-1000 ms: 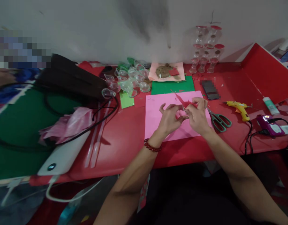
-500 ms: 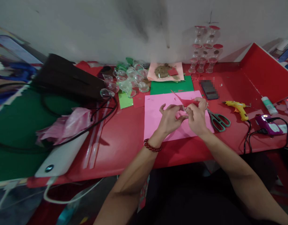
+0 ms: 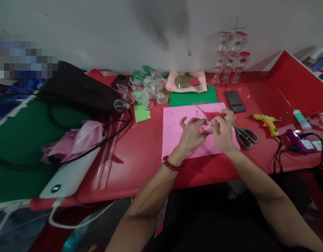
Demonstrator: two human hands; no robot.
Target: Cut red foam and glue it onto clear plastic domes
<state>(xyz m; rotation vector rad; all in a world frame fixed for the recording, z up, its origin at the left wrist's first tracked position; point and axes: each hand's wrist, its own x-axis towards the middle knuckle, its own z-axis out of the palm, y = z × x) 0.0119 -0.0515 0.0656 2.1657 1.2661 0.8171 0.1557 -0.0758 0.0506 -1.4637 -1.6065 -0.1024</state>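
My left hand [image 3: 193, 134], a beaded bracelet at its wrist, curves its thumb and fingers around a small clear piece that looks like plastic [image 3: 208, 124]. Fingers hide most of that piece, so its kind does not show. My right hand [image 3: 223, 130] is closed, its fingertips pinched at the same piece. A pointed scrap of red paper [image 3: 210, 114] sticks out to the left from its fingers. Both hands are over a pink sheet [image 3: 174, 140]. Green-handled scissors [image 3: 246, 137] lie just right of my right hand, blades partly hidden.
Clear plastic cups [image 3: 151, 87] lie heaped at the back. Joined clear hourglass shapes [image 3: 227, 66] stand against the wall. On the right are a phone [image 3: 235, 101], a yellow glue gun [image 3: 266, 122], a glue bottle [image 3: 301, 119] and a corded purple box [image 3: 299, 140].
Both hands keep nearly the same pose at the clear piece, with slight finger movement. The whole view has shifted a little.
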